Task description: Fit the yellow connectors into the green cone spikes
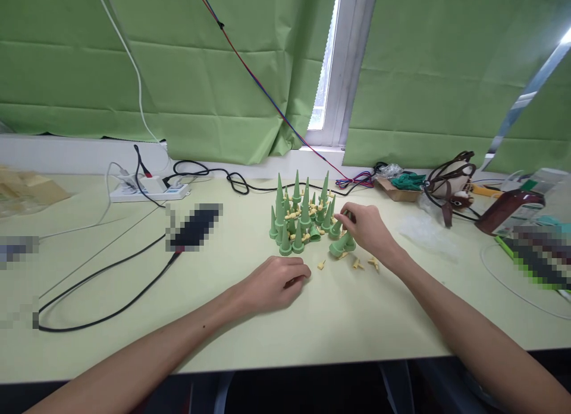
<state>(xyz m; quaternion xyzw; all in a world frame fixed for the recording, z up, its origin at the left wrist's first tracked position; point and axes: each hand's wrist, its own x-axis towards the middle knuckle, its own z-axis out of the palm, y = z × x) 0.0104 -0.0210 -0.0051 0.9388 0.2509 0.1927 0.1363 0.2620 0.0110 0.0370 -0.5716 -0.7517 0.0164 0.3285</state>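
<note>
A cluster of several upright green plastic cones (300,215) stands on the pale green table (339,319), with small yellow connector pieces among them. My right hand (368,229) reaches into the cluster's right side, fingers pinched on a green cone (336,226). More green cones lie tipped over under that hand (342,245). Loose yellow pieces (357,263) lie on the table in front of it. My left hand (275,284) rests on the table just in front of the cluster, fingers curled under; what they hold, if anything, is hidden.
A white power strip (149,191) with black cables (102,283) lies at the left. A cardboard tray with green items (399,187), a strapped object (452,182), a dark red object (506,209) and a plastic bag (426,229) sit at the right. Green curtains hang behind.
</note>
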